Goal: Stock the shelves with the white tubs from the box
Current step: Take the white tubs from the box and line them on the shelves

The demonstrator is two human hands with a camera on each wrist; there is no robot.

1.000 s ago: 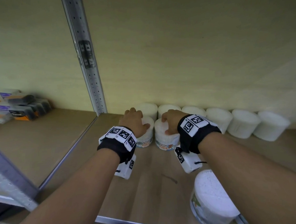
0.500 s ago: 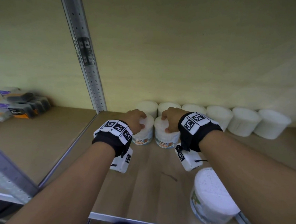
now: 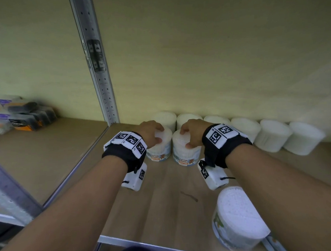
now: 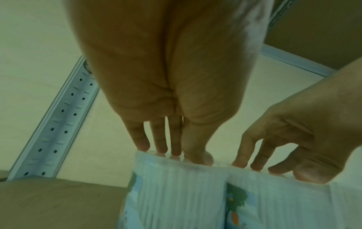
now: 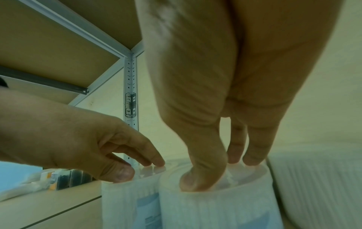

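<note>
Two white tubs (image 3: 159, 145) of cotton buds stood side by side on the shelf (image 3: 165, 206), just in front of the back row (image 3: 272, 135). Looked light and rigid, smooth-walled, likely slippery; best taken from above at the lid rim. Left hand (image 3: 150, 133) clawed over the left tub's top, fingertips (image 4: 141, 145) on its rim; right hand (image 3: 193, 132) likewise gripped the right tub (image 3: 184, 149). Compared with a second earlier, tubs drawn slightly forward, off the row. Another tub (image 3: 238, 217) lay near the front edge.

Two upright white tubs (image 3: 159, 145) side by side
</note>
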